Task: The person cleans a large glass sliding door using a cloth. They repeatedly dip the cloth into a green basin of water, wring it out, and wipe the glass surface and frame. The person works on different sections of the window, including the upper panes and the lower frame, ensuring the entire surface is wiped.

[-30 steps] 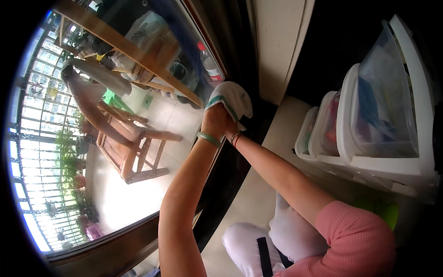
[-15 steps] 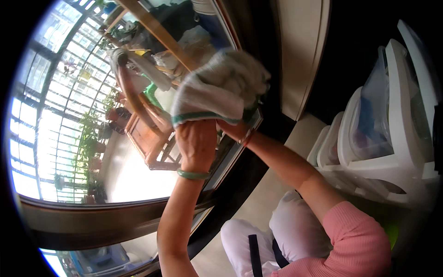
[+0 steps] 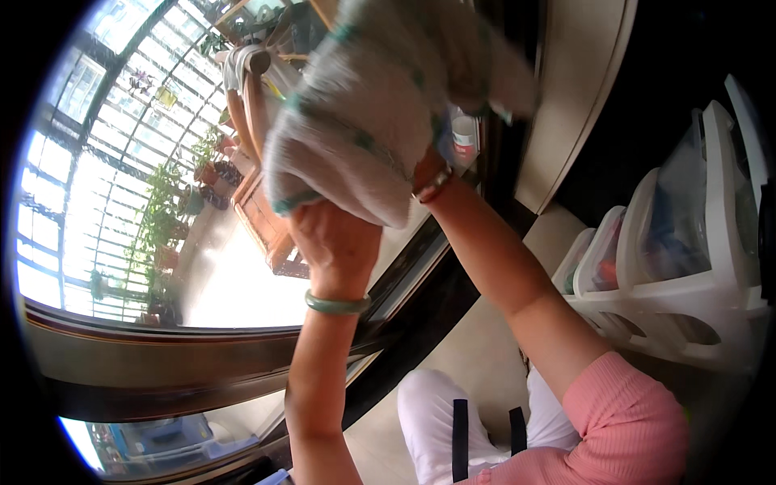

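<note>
A whitish towel (image 3: 347,121) with green stripes is bunched up in front of a glass pane, its far end blurred by motion. My left hand (image 3: 335,246), a green bangle at its wrist, grips the near left edge of the cloth; the fingertips are under the fabric. At the right side of the towel is my right hand (image 3: 428,168), with a beaded bracelet on the wrist. Its fingers are largely covered by the cloth they hold. The two hands are apart, with folds of towel between them.
A dark window frame (image 3: 178,368) runs below the glass. Beyond it stand a wooden chair (image 3: 263,218), potted plants (image 3: 162,218) and a barred window. White plastic drawers (image 3: 679,283) stand at the right, next to the pale floor (image 3: 477,347). A pale panel (image 3: 574,89) rises beyond my right hand.
The towel has swung and spread out, its far end now up and to the right. My right hand has moved up, away from the left. The whole view has shifted slightly.
</note>
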`<state>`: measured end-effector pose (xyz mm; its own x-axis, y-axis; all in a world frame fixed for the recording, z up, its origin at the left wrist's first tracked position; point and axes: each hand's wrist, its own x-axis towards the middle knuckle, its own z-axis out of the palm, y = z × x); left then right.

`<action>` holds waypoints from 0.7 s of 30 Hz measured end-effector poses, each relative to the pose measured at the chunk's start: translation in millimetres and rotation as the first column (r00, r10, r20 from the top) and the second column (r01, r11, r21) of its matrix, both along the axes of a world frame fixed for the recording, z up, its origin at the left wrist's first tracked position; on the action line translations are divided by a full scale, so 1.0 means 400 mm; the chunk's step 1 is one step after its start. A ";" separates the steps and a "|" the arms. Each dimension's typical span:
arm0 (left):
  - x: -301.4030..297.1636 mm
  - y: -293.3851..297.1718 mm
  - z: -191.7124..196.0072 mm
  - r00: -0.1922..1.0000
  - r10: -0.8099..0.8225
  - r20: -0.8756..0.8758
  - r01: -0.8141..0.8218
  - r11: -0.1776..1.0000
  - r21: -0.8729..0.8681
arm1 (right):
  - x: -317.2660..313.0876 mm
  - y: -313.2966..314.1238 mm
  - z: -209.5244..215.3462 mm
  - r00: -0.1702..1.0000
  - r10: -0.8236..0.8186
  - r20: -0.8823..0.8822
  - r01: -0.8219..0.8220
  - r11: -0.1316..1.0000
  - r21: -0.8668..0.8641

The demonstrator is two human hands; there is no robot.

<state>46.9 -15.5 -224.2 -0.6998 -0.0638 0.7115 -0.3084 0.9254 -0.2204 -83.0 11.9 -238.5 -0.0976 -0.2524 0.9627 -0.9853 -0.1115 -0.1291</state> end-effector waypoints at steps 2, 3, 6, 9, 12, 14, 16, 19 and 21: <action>0.004 -0.004 -0.095 0.997 -0.004 0.081 -0.001 0.998 0.067 | 0.023 0.006 -0.133 0.999 0.036 0.037 -0.038 0.996 0.077; 0.014 0.003 -0.142 0.991 -0.020 0.129 0.005 0.993 0.117 | 0.037 0.010 -0.209 0.995 0.061 0.074 -0.070 0.989 0.129; 0.070 -0.006 -0.368 0.930 -0.305 -0.208 0.295 0.276 0.915 | 0.101 0.026 -0.421 0.967 0.134 0.216 -0.194 0.940 0.282; 0.124 0.001 -0.559 0.940 -0.297 -0.169 0.218 0.140 0.966 | 0.161 0.051 -0.600 0.904 0.168 0.393 -0.333 0.854 0.401; 0.162 0.014 -0.574 0.929 -0.158 0.334 -0.051 0.841 0.539 | 0.188 0.073 -0.695 0.794 0.199 0.574 -0.479 0.786 0.390; 0.174 0.028 -0.526 0.839 0.186 0.511 -0.136 0.982 -0.133 | 0.204 0.081 -0.722 0.383 0.367 0.848 -0.730 0.683 0.035; 0.167 0.035 -0.469 0.890 0.082 0.448 -0.140 0.985 0.099 | 0.175 0.078 -0.726 0.134 0.456 0.880 -0.754 0.623 -0.208; 0.106 0.060 -0.303 0.934 0.048 0.355 -0.094 0.989 0.114 | 0.051 0.016 -0.578 0.803 0.240 0.545 -0.453 0.841 0.297; 0.190 0.025 -0.199 0.981 0.094 0.171 -0.123 0.979 0.165 | 0.144 0.003 -0.310 0.842 0.409 0.352 -0.501 0.834 0.230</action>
